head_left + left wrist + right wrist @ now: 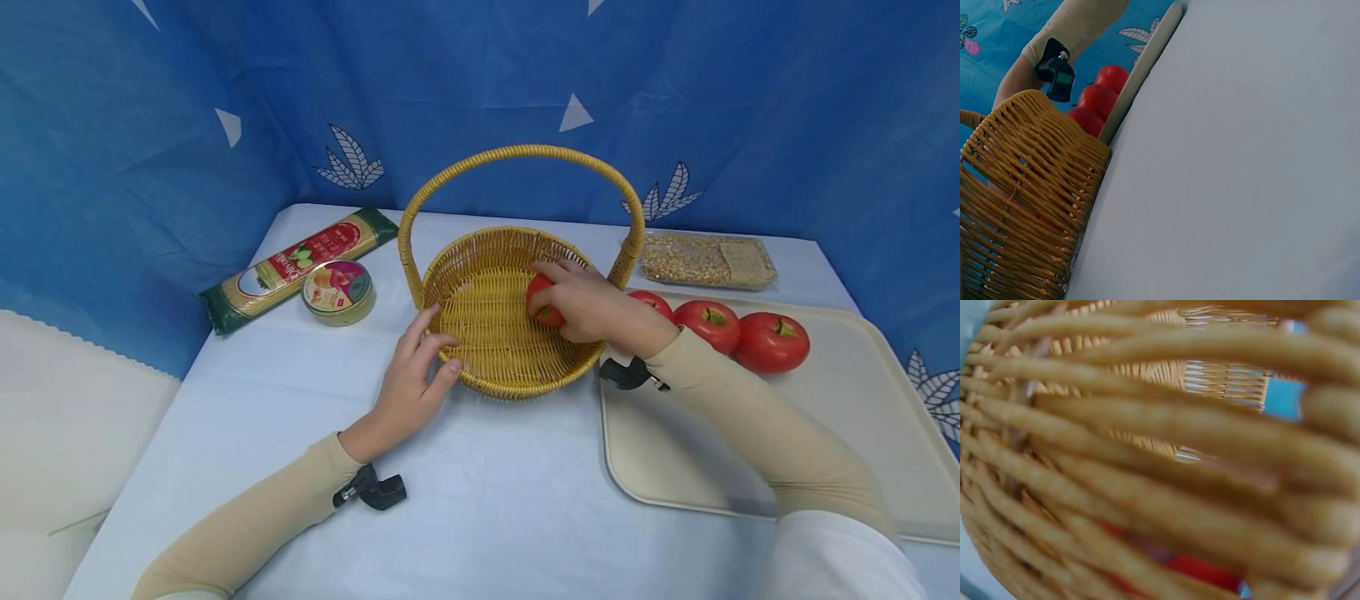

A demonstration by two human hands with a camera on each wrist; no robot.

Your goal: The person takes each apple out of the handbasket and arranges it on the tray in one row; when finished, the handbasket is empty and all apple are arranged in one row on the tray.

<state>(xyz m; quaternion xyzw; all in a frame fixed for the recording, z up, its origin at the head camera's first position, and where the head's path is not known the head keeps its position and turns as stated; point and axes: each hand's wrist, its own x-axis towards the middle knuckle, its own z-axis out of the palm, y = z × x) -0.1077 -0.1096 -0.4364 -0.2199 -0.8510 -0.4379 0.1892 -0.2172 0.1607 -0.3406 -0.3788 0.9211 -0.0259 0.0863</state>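
A yellow wicker basket point(517, 390) with a tall arched handle stands mid-table. My left hand point(408, 387) holds its near left rim, fingertips over the edge and thumb by the outer side. Inside the basket, at the right, my right hand point(588, 304) grips a red apple point(542, 293) from above. Through the weave in the right wrist view, red patches of the apple point(1204, 570) show, partly hidden. The left wrist view has the basket's wicker side point(1029, 187) close up; the left hand is out of that view.
Several red apples point(772, 342) line the far edge of a beige tray point(675, 450) at the right, partly behind the right forearm. Behind it lies a bag of grains point(705, 260). At the left are a spaghetti pack point(300, 265) and a round tin point(338, 293).
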